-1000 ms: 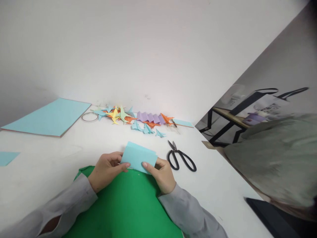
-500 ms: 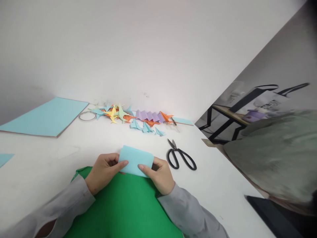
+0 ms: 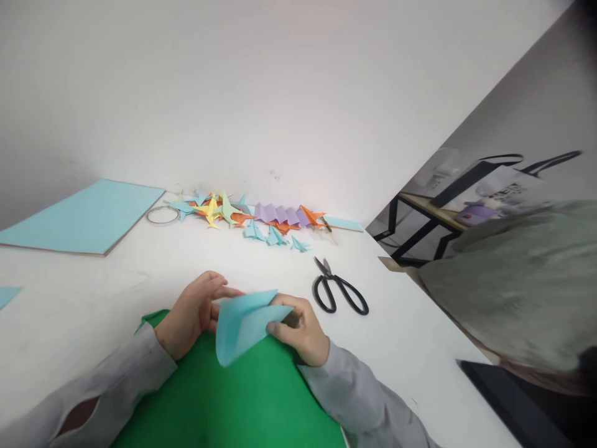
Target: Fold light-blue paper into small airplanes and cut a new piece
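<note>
A light blue sheet of paper (image 3: 247, 326), bent over on itself with its two layers apart, is held above the green cloth (image 3: 233, 398) in front of me. My right hand (image 3: 301, 326) pinches its right end, thumb in front and fingers behind. At the paper's left side is my left hand (image 3: 193, 314), its fingers stretched out and apart. Some of those fingertips reach behind the paper, and whether they touch it is hard to see.
Black-handled scissors (image 3: 333, 286) lie partly open to the right. Folded paper figures (image 3: 219, 210), a pleated purple paper (image 3: 280, 214) and a wire ring (image 3: 162, 214) lie along the wall. Large blue sheets (image 3: 88, 214) are at the left. A green-grey cloth (image 3: 522, 280) hangs at the right.
The flat folded blue paper has come open into separate layers and tilted. My left thumb has come off its front and the left fingers have spread; the right hand still holds it.
</note>
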`<state>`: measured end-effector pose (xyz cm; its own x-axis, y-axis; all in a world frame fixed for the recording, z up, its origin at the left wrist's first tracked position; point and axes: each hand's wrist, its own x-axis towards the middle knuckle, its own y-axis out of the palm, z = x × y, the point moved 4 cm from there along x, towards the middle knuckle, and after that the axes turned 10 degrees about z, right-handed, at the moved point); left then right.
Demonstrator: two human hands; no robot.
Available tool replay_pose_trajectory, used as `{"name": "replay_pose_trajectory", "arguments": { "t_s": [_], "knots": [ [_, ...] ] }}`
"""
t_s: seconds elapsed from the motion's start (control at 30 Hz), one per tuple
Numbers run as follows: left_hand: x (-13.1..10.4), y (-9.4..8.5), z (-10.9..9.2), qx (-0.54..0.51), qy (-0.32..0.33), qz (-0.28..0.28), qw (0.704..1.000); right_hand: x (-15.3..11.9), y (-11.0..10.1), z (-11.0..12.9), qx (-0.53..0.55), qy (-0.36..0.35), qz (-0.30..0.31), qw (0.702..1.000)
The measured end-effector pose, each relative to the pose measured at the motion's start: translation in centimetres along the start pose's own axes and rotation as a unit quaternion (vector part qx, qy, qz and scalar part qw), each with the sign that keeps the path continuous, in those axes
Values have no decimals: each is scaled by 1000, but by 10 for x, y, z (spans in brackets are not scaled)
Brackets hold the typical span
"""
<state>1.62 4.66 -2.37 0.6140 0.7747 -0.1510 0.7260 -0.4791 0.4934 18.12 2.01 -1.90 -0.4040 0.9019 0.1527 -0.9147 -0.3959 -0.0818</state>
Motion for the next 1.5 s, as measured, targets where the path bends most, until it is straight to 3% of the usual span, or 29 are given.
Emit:
{"name": "replay_pose_trajectory", "arguments": {
  "t_s": [0.13,0.23,0.33,0.57,0.7,0.9,1.0,1.1,1.33,1.5],
  "knots": [
    [-3,9,1,91,-70,92,989,0,9,10,-55,-69,70,994],
    [-5,14,-2,195,-47,100,974,0,11,13,-71,-95,52,992],
    [-4,19,1,206,-40,143,967,-2,6,10,-70,-95,3,993],
    [0,-1,2,80,-10,-70,994,-4,-24,-5,31,-90,-209,973],
    [-2,0,1,55,-28,-94,994,-2,-29,-9,43,-71,-261,962],
    [-1,-8,2,11,-5,-149,989,-5,-28,-10,9,-13,-318,948],
    [0,-13,1,-25,19,-196,980,-4,-25,-10,-5,-42,-297,954],
    [1,-15,-3,-50,52,-218,973,-3,-18,-10,-59,-56,-233,969],
    [0,-15,-5,-62,80,-208,973,-4,-5,-4,-211,-37,-133,968],
    [0,-14,-4,-41,85,-183,979,-3,-5,-3,-209,-35,-140,967]
  ]
}}
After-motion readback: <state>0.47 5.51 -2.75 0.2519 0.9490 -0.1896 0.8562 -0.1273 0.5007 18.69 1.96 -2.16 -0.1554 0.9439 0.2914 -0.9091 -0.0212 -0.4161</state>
